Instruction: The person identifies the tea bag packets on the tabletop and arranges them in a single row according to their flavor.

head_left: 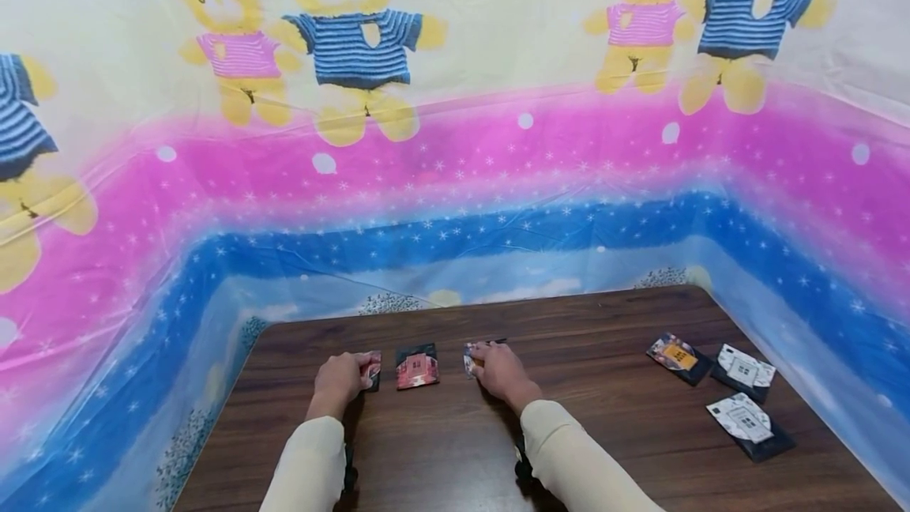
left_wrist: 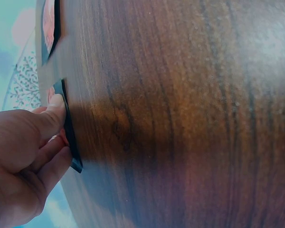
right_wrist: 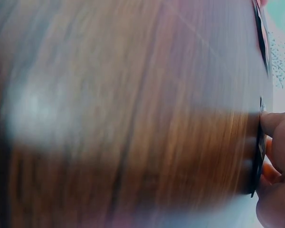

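Fingers of the left hand point(head_left: 339, 378) are pinching the left packet point(left_wrist: 71, 134), at nine o'clock from the middle packet point(head_left: 417, 367); the right hand point(head_left: 502, 372) is pinching the right packet point(head_left: 468, 362) at three. They're looking light, slick, bendable, probably favouring edge grips.

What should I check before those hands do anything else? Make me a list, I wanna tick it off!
1. Left hand has hold of the left packet: ok, thumb and fingers are on it.
2. Right hand has hold of the right packet: ok, thumb and fingers are on it.
3. Middle packet is free of both hands: ok, it lies between them.
4. Right packet lies fully flat on the table: cannot tell, the hand covers much of it.
5. Orange packet and the two white packets are in a neat row: not ok, they lie at angles.
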Demonstrator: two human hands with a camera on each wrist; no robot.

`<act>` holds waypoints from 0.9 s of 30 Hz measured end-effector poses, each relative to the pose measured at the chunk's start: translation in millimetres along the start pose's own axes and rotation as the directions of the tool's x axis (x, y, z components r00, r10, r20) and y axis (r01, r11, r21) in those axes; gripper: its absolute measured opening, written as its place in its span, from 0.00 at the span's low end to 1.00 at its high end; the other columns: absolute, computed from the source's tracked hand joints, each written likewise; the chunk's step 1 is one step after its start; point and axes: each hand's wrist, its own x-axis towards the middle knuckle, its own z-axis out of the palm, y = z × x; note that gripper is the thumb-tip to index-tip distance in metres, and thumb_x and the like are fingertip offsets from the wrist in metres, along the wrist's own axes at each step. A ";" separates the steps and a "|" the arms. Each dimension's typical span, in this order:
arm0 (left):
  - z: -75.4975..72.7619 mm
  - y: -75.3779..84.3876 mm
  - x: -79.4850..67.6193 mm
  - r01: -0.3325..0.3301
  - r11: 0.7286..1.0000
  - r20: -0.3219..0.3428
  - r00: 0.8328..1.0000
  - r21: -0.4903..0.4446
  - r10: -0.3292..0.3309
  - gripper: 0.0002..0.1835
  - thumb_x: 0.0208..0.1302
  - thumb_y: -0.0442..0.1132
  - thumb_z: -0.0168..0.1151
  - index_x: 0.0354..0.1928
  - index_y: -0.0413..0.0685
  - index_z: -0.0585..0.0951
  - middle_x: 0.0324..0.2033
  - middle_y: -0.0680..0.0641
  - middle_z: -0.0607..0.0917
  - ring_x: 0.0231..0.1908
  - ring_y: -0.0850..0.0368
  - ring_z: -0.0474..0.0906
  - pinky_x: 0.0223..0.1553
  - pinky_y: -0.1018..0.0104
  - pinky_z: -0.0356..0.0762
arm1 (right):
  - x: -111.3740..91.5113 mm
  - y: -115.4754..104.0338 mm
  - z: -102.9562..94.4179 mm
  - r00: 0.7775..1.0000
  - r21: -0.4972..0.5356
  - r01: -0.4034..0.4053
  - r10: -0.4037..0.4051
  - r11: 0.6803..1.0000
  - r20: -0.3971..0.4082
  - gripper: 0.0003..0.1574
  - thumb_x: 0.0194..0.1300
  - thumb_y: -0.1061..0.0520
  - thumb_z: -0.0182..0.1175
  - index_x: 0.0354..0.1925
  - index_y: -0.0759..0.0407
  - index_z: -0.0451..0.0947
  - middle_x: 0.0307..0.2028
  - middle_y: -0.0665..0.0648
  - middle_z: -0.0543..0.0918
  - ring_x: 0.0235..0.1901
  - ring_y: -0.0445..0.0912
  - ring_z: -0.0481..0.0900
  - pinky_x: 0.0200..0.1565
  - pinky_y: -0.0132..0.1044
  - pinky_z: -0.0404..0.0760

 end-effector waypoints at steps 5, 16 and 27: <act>-0.6 0.4 -0.9 0.005 1.000 0.002 1.000 -0.007 -0.005 0.26 0.63 0.41 0.73 0.63 0.48 0.82 0.50 0.33 0.87 0.41 0.39 0.84 0.50 0.42 0.82 | 0.5 -5.6 3.9 1.000 0.006 0.003 -0.003 1.000 -0.007 0.27 0.74 0.52 0.61 0.67 0.54 0.77 0.70 0.58 0.75 0.72 0.62 0.69 0.70 0.57 0.69; -0.6 2.9 2.3 0.010 1.000 0.018 1.000 -0.001 -0.010 0.26 0.63 0.42 0.72 0.63 0.46 0.82 0.50 0.33 0.87 0.42 0.39 0.84 0.52 0.42 0.82 | 4.1 -13.6 3.7 1.000 0.005 0.029 -0.029 1.000 0.008 0.27 0.73 0.52 0.62 0.68 0.54 0.76 0.70 0.59 0.75 0.71 0.62 0.69 0.70 0.57 0.70; -3.5 2.7 4.1 0.019 1.000 0.025 0.999 0.002 -0.020 0.27 0.63 0.41 0.73 0.64 0.47 0.81 0.50 0.32 0.87 0.41 0.40 0.83 0.52 0.42 0.82 | 10.2 -14.9 -10.6 0.994 0.034 0.103 -0.102 0.994 -0.044 0.25 0.72 0.53 0.63 0.65 0.55 0.79 0.70 0.59 0.75 0.72 0.59 0.69 0.70 0.56 0.70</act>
